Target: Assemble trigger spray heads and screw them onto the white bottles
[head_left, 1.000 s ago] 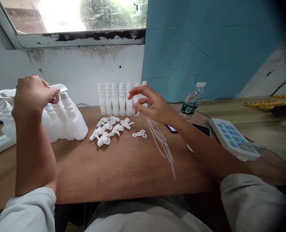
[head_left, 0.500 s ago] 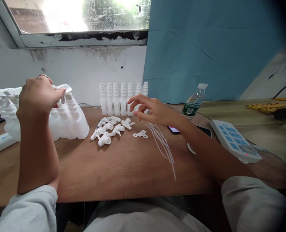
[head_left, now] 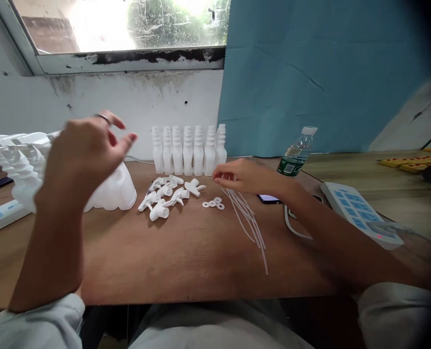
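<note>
My left hand (head_left: 86, 157) is raised in front of large white plastic bottles (head_left: 119, 191), thumb and fingers apart, with nothing in it; it hides part of them. My right hand (head_left: 246, 175) hovers over the upper ends of thin white tubes (head_left: 249, 224). Its fingers are loosely bent, with a gap to the thumb and nothing seen in them. Several slim white bottles (head_left: 188, 154) stand upright in a row by the wall. In front of them lies a loose pile of white spray trigger heads (head_left: 159, 211). Small white washers (head_left: 213, 204) lie beside the pile.
A water bottle (head_left: 294, 154) with a green label stands behind my right forearm. Farther right lies a power strip (head_left: 360, 211), and another power strip (head_left: 4, 215) is at the left. A phone (head_left: 269, 198) and a white cable (head_left: 291, 228) lie near my right arm.
My left hand has come off the top of a large bottle and moved right, its fingers parting. My right hand has moved right and down, from before the slim bottles to above the tubes.
</note>
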Demonstrator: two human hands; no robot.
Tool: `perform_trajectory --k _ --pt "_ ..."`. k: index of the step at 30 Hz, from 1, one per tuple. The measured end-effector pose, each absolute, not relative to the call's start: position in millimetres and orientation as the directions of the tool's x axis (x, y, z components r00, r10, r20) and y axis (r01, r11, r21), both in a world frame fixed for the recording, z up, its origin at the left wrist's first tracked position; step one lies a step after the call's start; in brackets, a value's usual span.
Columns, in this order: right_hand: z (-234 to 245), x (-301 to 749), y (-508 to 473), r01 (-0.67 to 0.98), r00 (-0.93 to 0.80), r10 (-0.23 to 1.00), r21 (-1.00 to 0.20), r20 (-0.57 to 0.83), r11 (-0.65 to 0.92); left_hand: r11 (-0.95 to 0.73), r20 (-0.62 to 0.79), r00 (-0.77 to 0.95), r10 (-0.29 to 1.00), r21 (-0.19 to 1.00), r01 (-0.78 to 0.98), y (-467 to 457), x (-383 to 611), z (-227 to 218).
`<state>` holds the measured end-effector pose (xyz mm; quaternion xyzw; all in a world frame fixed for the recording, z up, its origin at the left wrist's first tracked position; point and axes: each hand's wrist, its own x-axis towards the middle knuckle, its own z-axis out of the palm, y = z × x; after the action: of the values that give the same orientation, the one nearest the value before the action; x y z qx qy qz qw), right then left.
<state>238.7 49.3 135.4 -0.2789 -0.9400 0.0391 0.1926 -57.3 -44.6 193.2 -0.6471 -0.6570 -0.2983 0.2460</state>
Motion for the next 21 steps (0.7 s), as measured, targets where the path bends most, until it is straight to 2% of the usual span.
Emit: perform_trajectory --k 2,4,8,11,15,21 --pt "117 249 53 0.518 -0.789 0.555 -0.202 0.262 0.831 -0.186 0.646 0.115 0.755 0.043 0.982 -36 -45 163" --pt "95 257 56 0.504 -0.801 0.553 -0.239 0.230 0.830 -0.422 0.500 0.375 0.781 -0.020 0.906 -23 -40 127" --pt "53 261 61 0.447 -0.803 0.515 -0.269 0.299 0.853 -0.640 0.350 0.627 0.696 -0.094 0.762 -1 -61 70" --pt "35 257 64 0.469 -0.801 0.514 -0.213 0.307 0.857 -0.688 0.281 0.678 0.679 -0.080 0.722 9 -81 52" --pt "23 257 68 0.578 -0.757 0.593 -0.142 0.274 0.804 -0.713 0.221 0.707 0.672 -0.065 0.698 16 -90 45" --pt "16 262 69 0.598 -0.747 0.609 -0.132 0.268 0.791 -0.723 0.194 0.712 0.675 -0.014 0.690 12 -91 47"
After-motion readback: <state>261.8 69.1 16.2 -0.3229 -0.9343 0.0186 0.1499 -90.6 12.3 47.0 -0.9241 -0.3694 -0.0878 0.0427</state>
